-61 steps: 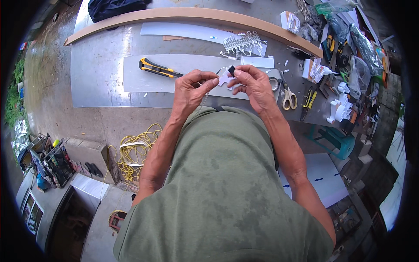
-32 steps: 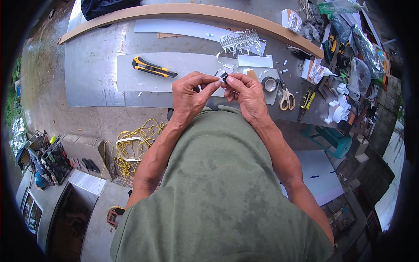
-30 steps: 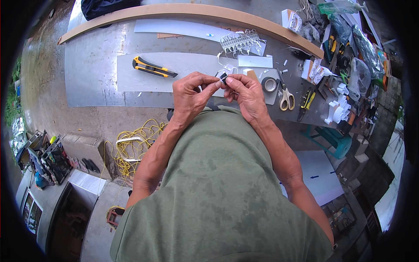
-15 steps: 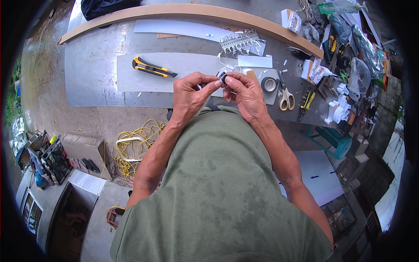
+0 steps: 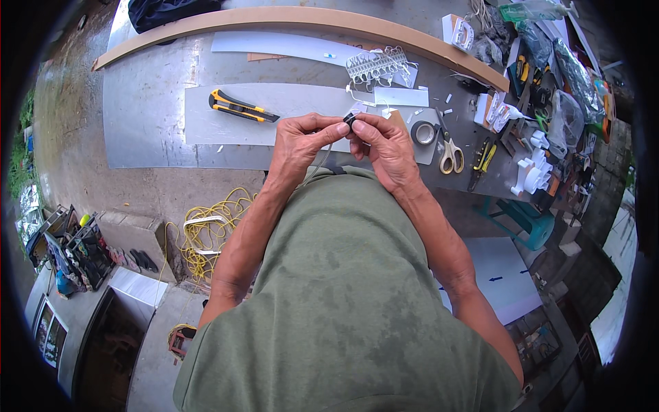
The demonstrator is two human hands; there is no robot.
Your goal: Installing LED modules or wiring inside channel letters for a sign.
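My two hands meet over the near edge of the metal table. Between their fingertips is a short strip of black tape (image 5: 350,121), bent round something thin that I cannot make out. My left hand (image 5: 300,143) pinches it from the left, and a thin pale wire (image 5: 325,156) trails below those fingers. From the right, my right hand (image 5: 386,145) pinches the same strip with thumb and forefinger. Just right of that hand lies a roll of black tape (image 5: 423,132), beside scissors (image 5: 449,155) with pale handles. White wire leads from a bundle of small white light modules (image 5: 377,66) toward my fingers.
A yellow and black utility knife (image 5: 241,106) lies on a grey sheet (image 5: 206,130) at left. Yellow-handled pliers (image 5: 484,161), white plastic parts (image 5: 532,172) and bags crowd the right side. A long brown strip (image 5: 302,14) spans the back. Yellow cord (image 5: 206,233) is coiled on the floor.
My fingertips have closed in on the black strip, which now sits bent between both hands. My left hand has shifted slightly, and more pale wire shows below it.
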